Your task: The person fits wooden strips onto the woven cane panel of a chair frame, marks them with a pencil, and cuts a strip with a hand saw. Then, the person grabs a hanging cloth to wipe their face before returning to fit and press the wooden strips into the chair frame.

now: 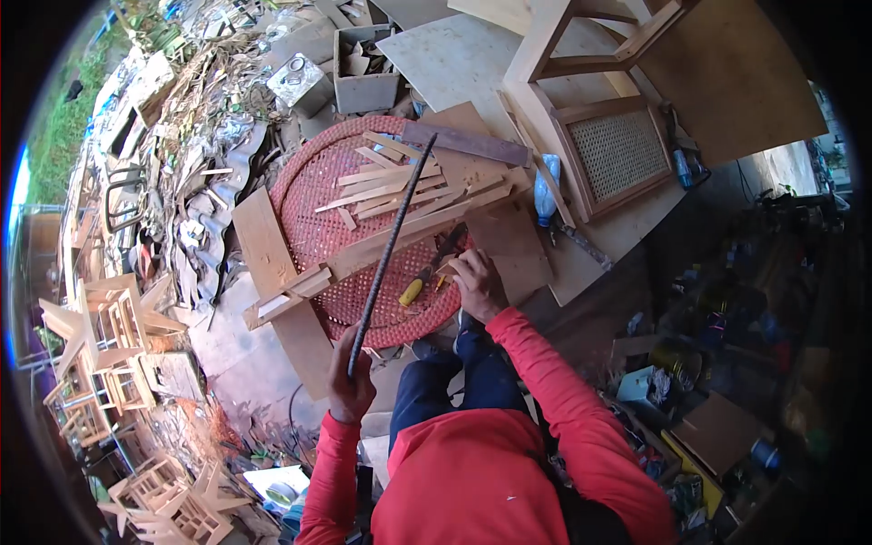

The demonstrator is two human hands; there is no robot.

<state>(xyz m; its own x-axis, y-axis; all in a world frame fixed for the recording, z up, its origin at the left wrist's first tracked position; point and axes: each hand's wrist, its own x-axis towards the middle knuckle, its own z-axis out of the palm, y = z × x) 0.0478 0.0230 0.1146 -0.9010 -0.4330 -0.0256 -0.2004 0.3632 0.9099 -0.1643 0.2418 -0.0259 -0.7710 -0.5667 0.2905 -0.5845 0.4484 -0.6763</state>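
Head view: left hand [351, 381], fingers wrapped round the lower end of one long dark rod [400, 227], which slants up across a red woven table [304, 191]. Right hand [479, 283], fingers curled, contents unclear, near one yellow-handled tool [413, 287]. Wooden strips [391, 186], loosely piled on the table.

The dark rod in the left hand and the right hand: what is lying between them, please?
In the head view, a yellow-handled tool lies between the dark rod and the right hand, on the red woven surface.
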